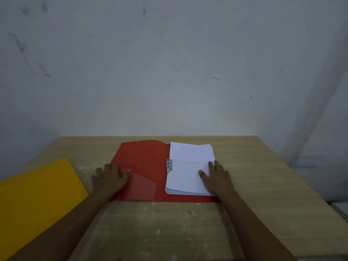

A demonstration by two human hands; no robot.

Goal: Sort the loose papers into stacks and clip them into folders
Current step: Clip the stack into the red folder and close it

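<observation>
Two hands flat, fingers straight: left hand point(110, 177) on the open red folder point(145, 162) cover, right hand point(216, 176) on the paper stack point(188, 178) inside | clip point(169, 164) at the stack's left edge | advice: square the edges before closing | yellow folder point(37, 193) lies apart, left; path free.

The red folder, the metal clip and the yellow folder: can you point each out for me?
red folder point(145, 159), head view, on its open left flap.
metal clip point(170, 165), head view, on its grey bar beside the paper stack.
yellow folder point(37, 189), head view, on its closed cover.
</observation>
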